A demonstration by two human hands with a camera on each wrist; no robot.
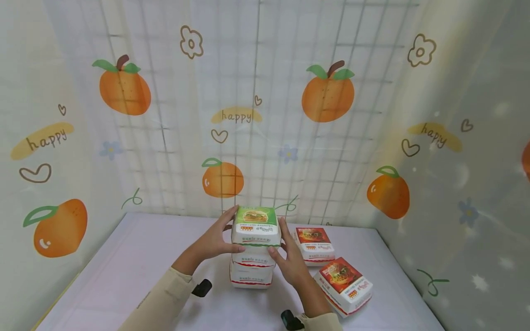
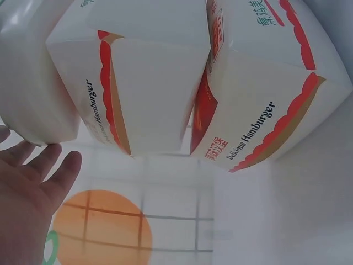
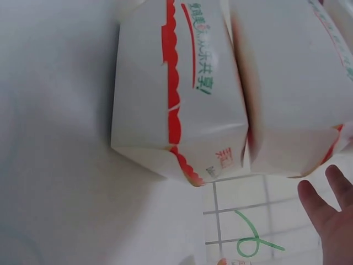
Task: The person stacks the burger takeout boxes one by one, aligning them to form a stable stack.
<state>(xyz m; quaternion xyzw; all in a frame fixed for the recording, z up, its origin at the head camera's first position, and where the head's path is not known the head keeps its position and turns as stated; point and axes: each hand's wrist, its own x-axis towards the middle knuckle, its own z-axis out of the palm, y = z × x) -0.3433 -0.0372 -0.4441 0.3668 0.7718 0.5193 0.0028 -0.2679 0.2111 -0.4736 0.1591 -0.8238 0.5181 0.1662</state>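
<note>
At the left, we see the left hand [image 1: 213, 239] gripping one side of the green-topped box [image 1: 256, 226]: the thumb bears on the lower front corner, and the other fingers reach along the left side toward the back. The box sits upright between the two sets of fingers, at the top of a stack. Below the thumbs we find the middle box [image 1: 254, 259], and beneath it the lower box [image 1: 251, 278], both with red trim; the lower box rests on the white tabletop [image 1: 136, 262]. At the right, the right hand [image 1: 292, 263] grips the opposite side, thumb at the lower front corner, fingers along the side. Right of these fingers we locate the far red-topped box [image 1: 313, 246]; the near red-topped box [image 1: 344, 285] lies askew, right of the wrist.
</note>
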